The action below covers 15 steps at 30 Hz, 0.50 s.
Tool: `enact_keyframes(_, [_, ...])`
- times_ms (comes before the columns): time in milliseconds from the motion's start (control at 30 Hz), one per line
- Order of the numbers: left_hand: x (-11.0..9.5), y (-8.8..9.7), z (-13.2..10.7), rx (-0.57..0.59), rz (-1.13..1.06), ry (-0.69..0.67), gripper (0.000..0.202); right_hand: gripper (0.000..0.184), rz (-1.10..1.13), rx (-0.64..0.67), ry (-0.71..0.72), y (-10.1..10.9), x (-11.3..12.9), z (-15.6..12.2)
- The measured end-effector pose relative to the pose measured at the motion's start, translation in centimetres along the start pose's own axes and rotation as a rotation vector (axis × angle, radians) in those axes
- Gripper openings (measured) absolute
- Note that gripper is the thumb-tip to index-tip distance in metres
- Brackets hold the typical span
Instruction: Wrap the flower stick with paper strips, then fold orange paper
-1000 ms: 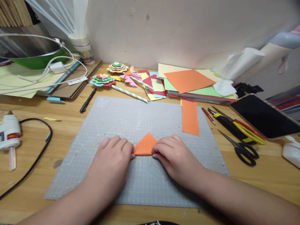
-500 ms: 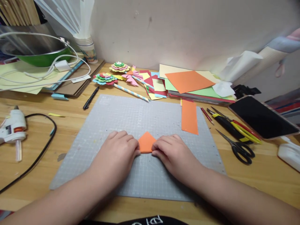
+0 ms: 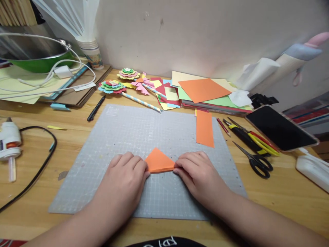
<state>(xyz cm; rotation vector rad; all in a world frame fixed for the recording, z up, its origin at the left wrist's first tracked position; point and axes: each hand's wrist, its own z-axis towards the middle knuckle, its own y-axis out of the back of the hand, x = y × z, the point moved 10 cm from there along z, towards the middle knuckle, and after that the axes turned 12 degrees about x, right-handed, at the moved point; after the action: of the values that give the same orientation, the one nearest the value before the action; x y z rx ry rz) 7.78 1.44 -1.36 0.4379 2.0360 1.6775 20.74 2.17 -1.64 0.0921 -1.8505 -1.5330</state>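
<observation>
A folded orange paper triangle (image 3: 158, 161) lies on the grey cutting mat (image 3: 144, 130), point away from me. My left hand (image 3: 127, 175) presses its left corner with curled fingers. My right hand (image 3: 196, 169) pinches its right corner, fingers closed on the edge. Both hands rest on the mat, and the triangle's lower edge shows several layers.
An orange paper strip (image 3: 204, 128) lies on the mat's far right. A stack of coloured sheets (image 3: 205, 92), paper flowers on straws (image 3: 120, 84), a black pen (image 3: 96, 108), scissors (image 3: 257, 160), a knife and pencils (image 3: 250, 135), a phone (image 3: 280, 128) and a glue gun (image 3: 9, 144) surround the mat.
My hands have slid apart along the triangle's lower edge, so more of the orange paper shows between them. The view has shifted slightly.
</observation>
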Motion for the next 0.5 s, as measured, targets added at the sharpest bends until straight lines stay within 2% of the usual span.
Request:
enact_keyframes(300, [0.5,-0.3,0.8,0.106,0.005,0.082,0.021,0.009,0.051,0.092,-0.185,-0.2,-1.3,1.2])
enact_keyframes(500, [1.1,0.0,1.6,0.178,-0.010,0.106,0.020,0.013,0.040,0.123,-0.233,0.2,-2.3,1.8])
